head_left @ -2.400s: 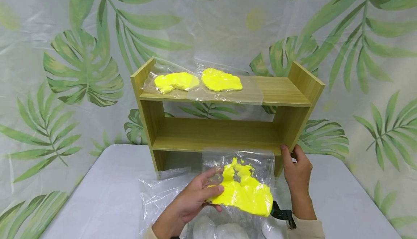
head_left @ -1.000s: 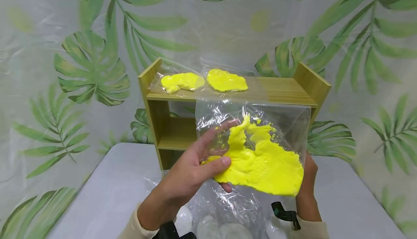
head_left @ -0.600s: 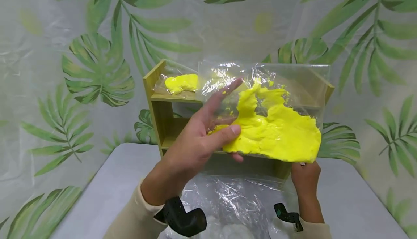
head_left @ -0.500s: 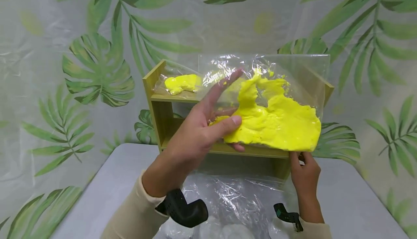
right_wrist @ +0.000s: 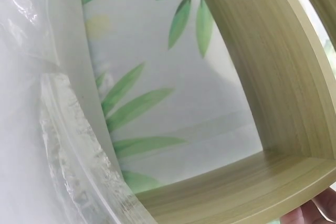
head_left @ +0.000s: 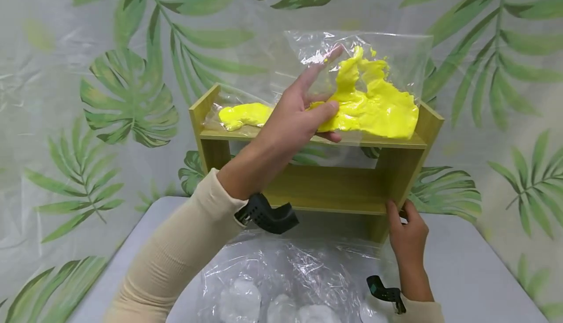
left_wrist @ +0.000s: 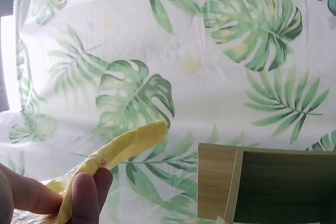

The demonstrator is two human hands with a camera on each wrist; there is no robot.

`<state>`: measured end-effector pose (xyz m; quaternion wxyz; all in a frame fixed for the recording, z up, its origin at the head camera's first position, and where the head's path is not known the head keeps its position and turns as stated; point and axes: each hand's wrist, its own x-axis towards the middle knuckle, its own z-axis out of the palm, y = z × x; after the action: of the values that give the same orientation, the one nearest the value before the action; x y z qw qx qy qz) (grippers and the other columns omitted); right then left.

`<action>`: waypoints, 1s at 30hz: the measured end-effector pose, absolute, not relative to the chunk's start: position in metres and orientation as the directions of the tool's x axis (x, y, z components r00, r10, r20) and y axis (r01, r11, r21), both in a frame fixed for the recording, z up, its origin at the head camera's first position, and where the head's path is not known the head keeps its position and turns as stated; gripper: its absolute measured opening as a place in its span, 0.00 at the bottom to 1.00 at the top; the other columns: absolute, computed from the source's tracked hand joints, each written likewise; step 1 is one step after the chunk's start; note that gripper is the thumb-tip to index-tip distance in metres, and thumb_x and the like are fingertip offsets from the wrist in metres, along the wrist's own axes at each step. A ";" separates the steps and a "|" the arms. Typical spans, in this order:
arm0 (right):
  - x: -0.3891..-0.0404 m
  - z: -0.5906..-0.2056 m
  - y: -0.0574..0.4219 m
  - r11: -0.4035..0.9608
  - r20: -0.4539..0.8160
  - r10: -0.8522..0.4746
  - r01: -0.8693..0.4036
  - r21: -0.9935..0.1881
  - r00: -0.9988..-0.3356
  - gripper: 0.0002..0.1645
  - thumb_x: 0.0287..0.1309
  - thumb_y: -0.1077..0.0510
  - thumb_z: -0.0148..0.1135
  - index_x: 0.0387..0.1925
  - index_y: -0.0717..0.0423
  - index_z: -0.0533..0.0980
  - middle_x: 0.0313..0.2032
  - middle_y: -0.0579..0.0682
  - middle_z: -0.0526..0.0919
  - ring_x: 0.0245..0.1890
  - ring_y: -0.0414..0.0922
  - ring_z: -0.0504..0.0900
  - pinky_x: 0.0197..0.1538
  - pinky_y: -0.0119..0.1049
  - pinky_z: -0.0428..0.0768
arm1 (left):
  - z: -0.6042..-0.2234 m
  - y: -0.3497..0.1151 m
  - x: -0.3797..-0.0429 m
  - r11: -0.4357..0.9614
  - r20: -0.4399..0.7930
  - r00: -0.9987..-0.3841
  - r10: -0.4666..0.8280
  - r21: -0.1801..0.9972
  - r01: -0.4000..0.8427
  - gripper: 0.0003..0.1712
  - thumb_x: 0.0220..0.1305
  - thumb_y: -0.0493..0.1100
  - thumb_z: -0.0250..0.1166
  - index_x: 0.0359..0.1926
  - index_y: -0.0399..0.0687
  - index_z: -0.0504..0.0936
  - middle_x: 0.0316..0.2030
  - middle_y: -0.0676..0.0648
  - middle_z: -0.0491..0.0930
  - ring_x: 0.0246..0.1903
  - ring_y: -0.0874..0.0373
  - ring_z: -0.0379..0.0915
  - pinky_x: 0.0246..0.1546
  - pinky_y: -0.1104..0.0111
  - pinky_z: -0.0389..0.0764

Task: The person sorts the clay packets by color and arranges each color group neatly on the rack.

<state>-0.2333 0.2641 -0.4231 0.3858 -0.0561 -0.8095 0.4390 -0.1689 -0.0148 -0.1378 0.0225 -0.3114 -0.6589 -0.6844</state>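
Where the yellow-filled bag (head_left: 384, 110) is: raised at the top of the wooden shelf (head_left: 330, 183), contact unclear.
Left hand (head_left: 303, 105): pinches the bag's left end, thumb against fingers.
Bag's feel: likely light, soft, slick; best held by its thick lower part.
Right hand (head_left: 409, 232): grips the shelf's right side.

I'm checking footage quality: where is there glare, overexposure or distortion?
Head view: white glints on the clear plastic bag of yellow doughy material; left wrist view: an overexposed white strip at the left edge; right wrist view: pale haze around the clear ziplock bag, bowed edges on the brown wooden shelf unit.
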 end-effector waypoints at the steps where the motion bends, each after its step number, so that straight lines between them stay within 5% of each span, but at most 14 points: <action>1: -0.233 -0.423 0.264 0.607 0.574 0.432 -0.246 -0.755 -0.696 0.19 0.67 0.47 0.56 0.49 0.55 0.79 0.44 0.55 0.84 0.35 0.20 0.70 0.31 0.13 0.69 | -0.135 -0.012 -0.172 -0.130 0.455 -0.807 0.378 0.889 0.440 0.39 0.68 0.29 0.51 0.72 0.69 0.58 0.70 0.64 0.49 0.45 0.56 0.71 0.37 0.59 0.83; 6: -0.232 -0.424 0.263 0.616 0.579 0.426 -0.246 -0.749 -0.695 0.17 0.67 0.47 0.56 0.48 0.53 0.79 0.41 0.54 0.85 0.34 0.18 0.70 0.31 0.14 0.70 | -0.127 -0.004 -0.186 -0.100 0.456 -0.812 0.365 0.886 0.453 0.39 0.68 0.28 0.51 0.73 0.67 0.59 0.69 0.61 0.53 0.26 0.58 0.63 0.35 0.59 0.83; 10: -0.233 -0.422 0.264 0.630 0.608 0.422 -0.265 -0.730 -0.672 0.16 0.66 0.48 0.57 0.45 0.55 0.80 0.39 0.55 0.85 0.33 0.19 0.71 0.30 0.14 0.69 | -0.123 0.000 -0.197 -0.069 0.454 -0.811 0.368 0.884 0.463 0.39 0.67 0.28 0.50 0.73 0.68 0.59 0.69 0.60 0.54 0.21 0.58 0.58 0.35 0.60 0.83; 16: -0.232 -0.424 0.267 0.636 0.613 0.418 -0.266 -0.725 -0.671 0.16 0.66 0.49 0.57 0.46 0.56 0.79 0.39 0.55 0.85 0.33 0.22 0.73 0.30 0.13 0.69 | -0.118 0.013 -0.216 -0.042 0.418 -0.820 0.390 0.898 0.438 0.39 0.67 0.27 0.49 0.73 0.66 0.59 0.64 0.57 0.58 0.17 0.58 0.52 0.34 0.60 0.83; 26: -0.232 -0.424 0.267 0.632 0.599 0.428 -0.249 -0.733 -0.677 0.17 0.66 0.49 0.57 0.48 0.55 0.79 0.43 0.55 0.85 0.34 0.19 0.69 0.31 0.12 0.68 | -0.127 0.044 -0.264 0.064 0.257 -0.892 0.372 0.951 0.301 0.44 0.64 0.23 0.50 0.71 0.71 0.61 0.70 0.60 0.52 0.16 0.59 0.52 0.30 0.64 0.83; 30: -0.231 -0.423 0.265 0.630 0.599 0.432 -0.250 -0.735 -0.674 0.16 0.66 0.49 0.57 0.47 0.55 0.79 0.42 0.56 0.85 0.35 0.26 0.74 0.30 0.12 0.68 | -0.136 0.052 -0.280 0.132 0.191 -0.917 0.351 0.959 0.250 0.46 0.62 0.21 0.51 0.70 0.73 0.60 0.72 0.60 0.51 0.16 0.59 0.53 0.28 0.64 0.83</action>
<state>-0.2310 0.2651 -0.4227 0.3995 -0.0561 -0.8095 0.4266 -0.2798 0.0519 -0.1360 -0.0400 -0.2000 -0.7512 -0.6278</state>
